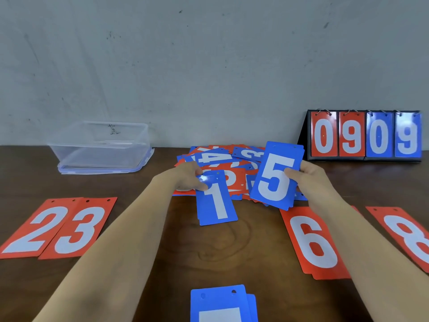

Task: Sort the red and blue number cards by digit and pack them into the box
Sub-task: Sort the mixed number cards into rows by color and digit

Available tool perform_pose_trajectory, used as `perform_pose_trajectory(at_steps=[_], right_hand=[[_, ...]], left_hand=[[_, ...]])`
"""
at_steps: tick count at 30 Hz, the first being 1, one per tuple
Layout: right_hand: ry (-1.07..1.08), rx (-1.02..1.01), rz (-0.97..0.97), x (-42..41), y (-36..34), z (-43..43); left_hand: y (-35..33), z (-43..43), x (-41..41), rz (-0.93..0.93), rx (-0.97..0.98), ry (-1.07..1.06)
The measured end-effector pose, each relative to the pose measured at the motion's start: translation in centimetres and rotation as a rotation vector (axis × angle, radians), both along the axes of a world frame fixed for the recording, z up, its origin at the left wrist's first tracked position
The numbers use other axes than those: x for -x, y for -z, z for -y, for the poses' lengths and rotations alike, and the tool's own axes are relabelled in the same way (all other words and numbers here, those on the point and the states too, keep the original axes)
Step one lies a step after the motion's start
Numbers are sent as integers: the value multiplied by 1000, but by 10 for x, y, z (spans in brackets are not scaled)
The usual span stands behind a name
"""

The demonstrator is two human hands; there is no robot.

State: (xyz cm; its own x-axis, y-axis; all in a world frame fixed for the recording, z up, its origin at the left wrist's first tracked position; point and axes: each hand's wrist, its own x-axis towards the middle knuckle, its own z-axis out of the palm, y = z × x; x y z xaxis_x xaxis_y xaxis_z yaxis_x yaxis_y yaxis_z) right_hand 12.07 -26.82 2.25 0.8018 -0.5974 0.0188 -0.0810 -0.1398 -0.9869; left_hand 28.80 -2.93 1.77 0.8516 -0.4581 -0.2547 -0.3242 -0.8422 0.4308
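My left hand (189, 176) pinches the top of a blue 1 card (217, 201), held just above the table. My right hand (306, 176) grips a blue 5 card (276, 176) by its right edge, with at least one more blue card behind it. Both hands hover at the near edge of a loose heap of red and blue cards (234, 159). Laid out flat are a red 2 (38, 228), a red 3 (80, 228), a red 6 (313, 242), a red 8 (408, 235) and a blue stack (220, 303) at the near edge.
A clear plastic box (102, 145) stands on its lid at the back left of the brown table (222, 252). A black flip scoreboard (364, 135) showing 0 9 0 9 stands at the back right against the grey wall.
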Motion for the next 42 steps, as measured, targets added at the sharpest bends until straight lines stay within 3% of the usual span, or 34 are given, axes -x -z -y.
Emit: perform_pose_trajectory(at_steps=[6,11,15,27,34,38,42], right_hand=[[-5,19,-13,-6,5,-13],[-17,-28,11,-13,3,-26],[-71,-51,29,-22,-6,-48],[-314,-26,69,-29,-20,-166],[-314,-12,67,-4,-27,-232],[-280,-23,38,23,-23,-254],[-233,-13,-15,54,-16,-269]], left_hand=[[17,0,17,97,417,-160],[13,-20,32,-86,882,-405],[-5,-62,46,-78,1004,-395],[-38,-223,113,-106,996,-413],[-18,-321,142,-95,567,-397],[0,-348,155,-55,500,-350],[15,-344,166,131,464,-333]])
